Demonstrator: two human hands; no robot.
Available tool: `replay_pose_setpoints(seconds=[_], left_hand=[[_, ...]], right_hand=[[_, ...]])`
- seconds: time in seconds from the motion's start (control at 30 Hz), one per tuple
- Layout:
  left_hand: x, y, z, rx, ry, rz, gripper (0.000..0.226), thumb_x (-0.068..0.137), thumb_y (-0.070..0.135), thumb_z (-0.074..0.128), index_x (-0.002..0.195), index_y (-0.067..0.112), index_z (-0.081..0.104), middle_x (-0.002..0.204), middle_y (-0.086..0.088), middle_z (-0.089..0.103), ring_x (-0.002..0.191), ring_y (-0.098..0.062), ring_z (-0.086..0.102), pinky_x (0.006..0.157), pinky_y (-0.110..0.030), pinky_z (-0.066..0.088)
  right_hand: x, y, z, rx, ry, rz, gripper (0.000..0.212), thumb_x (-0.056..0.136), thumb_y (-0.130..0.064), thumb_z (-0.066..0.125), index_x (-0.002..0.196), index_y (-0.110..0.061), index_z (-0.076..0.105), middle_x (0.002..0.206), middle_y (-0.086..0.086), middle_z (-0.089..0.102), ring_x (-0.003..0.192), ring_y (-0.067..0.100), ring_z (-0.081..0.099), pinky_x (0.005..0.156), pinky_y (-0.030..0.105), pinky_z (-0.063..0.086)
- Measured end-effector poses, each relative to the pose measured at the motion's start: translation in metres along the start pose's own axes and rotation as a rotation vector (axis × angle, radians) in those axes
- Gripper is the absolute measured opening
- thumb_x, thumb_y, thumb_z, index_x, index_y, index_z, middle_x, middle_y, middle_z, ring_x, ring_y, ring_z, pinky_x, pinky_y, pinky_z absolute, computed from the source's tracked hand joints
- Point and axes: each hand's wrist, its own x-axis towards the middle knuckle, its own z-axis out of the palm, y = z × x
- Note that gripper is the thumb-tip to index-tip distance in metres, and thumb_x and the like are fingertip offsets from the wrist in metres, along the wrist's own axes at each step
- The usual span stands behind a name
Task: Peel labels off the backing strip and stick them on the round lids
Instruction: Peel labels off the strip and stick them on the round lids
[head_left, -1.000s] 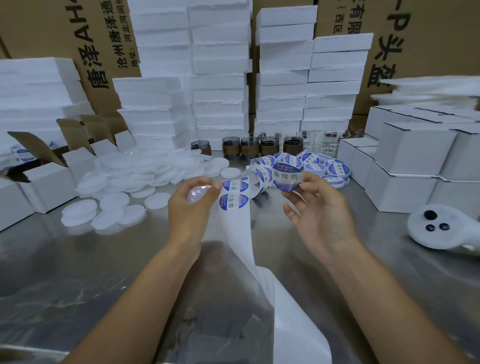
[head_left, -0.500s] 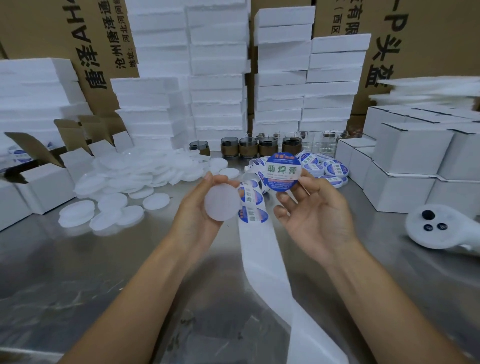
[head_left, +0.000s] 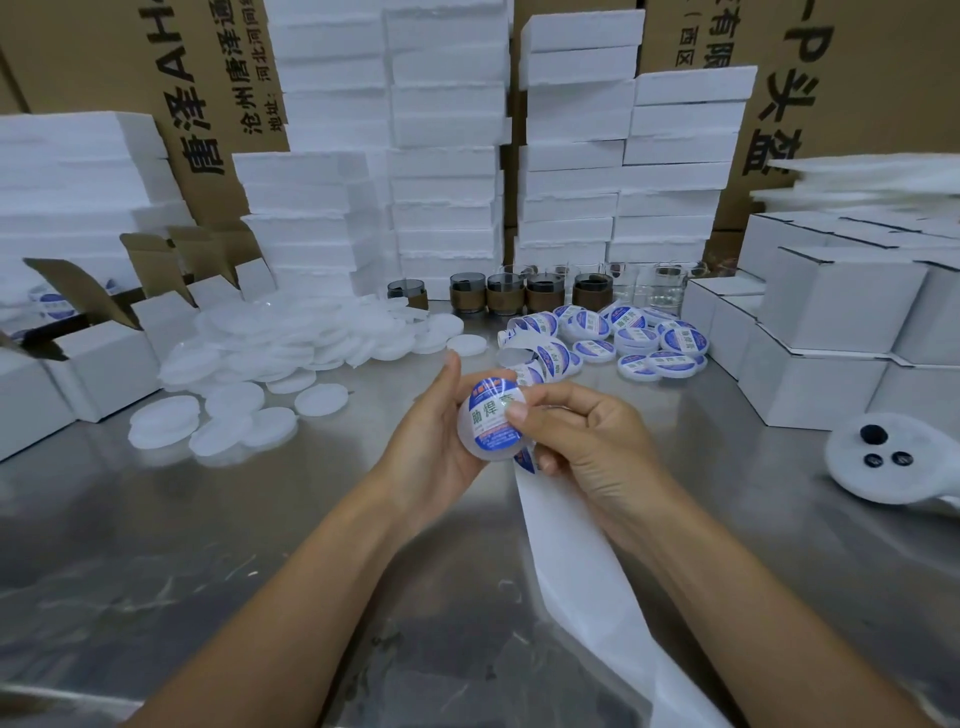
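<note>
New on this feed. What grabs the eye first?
Dead centre, the left hand grips a white lid while the right hand thumbs a blue label onto it, the backing strip trailing from under its curled fingers. A heap of bare lids lies to the left, labelled lids to the right, and foam stacks behind.

I see a blue-and-white label (head_left: 492, 413) on a translucent white lid (head_left: 480, 451), above my plain white backing strip (head_left: 582, 571).
</note>
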Motion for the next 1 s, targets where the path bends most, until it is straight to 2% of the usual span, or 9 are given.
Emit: replay_pose_setpoints(seconds=[0.07, 0.23, 0.43, 0.53, 0.67, 0.83, 1.0], left_hand=[[0.0005, -0.0009, -0.0009, -0.004, -0.009, 0.002, 0.052, 0.078, 0.051, 0.042, 0.094, 0.005, 0.061, 0.097, -0.018, 0.068, 0.085, -0.027, 0.065, 0.069, -0.034, 0.056], [0.0012, -0.0014, -0.0015, -0.018, -0.041, 0.026, 0.05, 0.077, 0.049, 0.043, 0.094, 0.006, 0.062, 0.092, -0.014, 0.071, 0.081, -0.021, 0.069, 0.072, -0.031, 0.057], [0.001, -0.0025, -0.0016, -0.007, -0.05, 0.023, 0.049, 0.076, 0.047, 0.044, 0.096, 0.006, 0.062, 0.09, -0.009, 0.072, 0.082, -0.019, 0.069, 0.073, -0.03, 0.058], [-0.0006, -0.0046, -0.002, 0.047, -0.049, 0.052, 0.038, 0.076, 0.034, 0.053, 0.101, 0.006, 0.061, 0.093, -0.008, 0.072, 0.085, -0.018, 0.069, 0.072, -0.029, 0.058], [-0.0022, -0.0069, -0.0028, 0.12, -0.055, 0.074, 0.036, 0.073, 0.013, 0.061, 0.108, 0.005, 0.058, 0.099, -0.009, 0.069, 0.087, -0.018, 0.067, 0.077, -0.027, 0.057], [-0.0003, -0.007, -0.0045, 0.146, -0.041, 0.076, 0.039, 0.07, 0.013, 0.063, 0.108, 0.007, 0.06, 0.104, -0.009, 0.068, 0.093, -0.02, 0.066, 0.081, -0.029, 0.056], [-0.0001, -0.0079, -0.0044, 0.12, -0.065, 0.086, 0.037, 0.071, 0.011, 0.061, 0.107, 0.005, 0.059, 0.102, -0.009, 0.068, 0.09, -0.018, 0.067, 0.079, -0.027, 0.057]], right_hand=[[0.0002, 0.001, -0.0003, -0.015, 0.006, 0.0, 0.007, 0.074, -0.007, 0.073, 0.075, -0.011, 0.067, 0.058, 0.003, 0.066, 0.035, 0.006, 0.039, 0.041, 0.013, 0.038], [0.0009, 0.0023, -0.002, -0.065, 0.062, 0.003, 0.008, 0.073, -0.008, 0.075, 0.07, -0.013, 0.068, 0.059, 0.005, 0.067, 0.035, 0.007, 0.039, 0.041, 0.013, 0.04], [0.0019, 0.0041, -0.0023, -0.106, 0.124, 0.029, 0.01, 0.072, -0.012, 0.077, 0.076, -0.008, 0.068, 0.061, 0.007, 0.069, 0.034, 0.008, 0.04, 0.041, 0.015, 0.041], [0.0018, 0.0041, -0.0015, -0.113, 0.147, 0.047, 0.01, 0.072, -0.013, 0.077, 0.076, -0.009, 0.069, 0.06, 0.005, 0.069, 0.035, 0.007, 0.043, 0.039, 0.014, 0.04], [0.0013, 0.0029, 0.0002, -0.063, 0.177, 0.06, 0.009, 0.072, -0.008, 0.076, 0.072, -0.01, 0.067, 0.059, 0.003, 0.069, 0.048, 0.008, 0.063, 0.039, 0.011, 0.04], [0.0016, 0.0018, 0.0007, -0.095, 0.192, 0.078, 0.01, 0.072, -0.009, 0.076, 0.072, -0.01, 0.066, 0.056, 0.001, 0.068, 0.045, 0.005, 0.061, 0.037, 0.011, 0.038], [0.0022, 0.0021, 0.0, -0.132, 0.205, 0.086, 0.011, 0.072, -0.012, 0.077, 0.07, -0.012, 0.066, 0.054, 0.0, 0.068, 0.038, 0.003, 0.055, 0.034, 0.011, 0.035]])
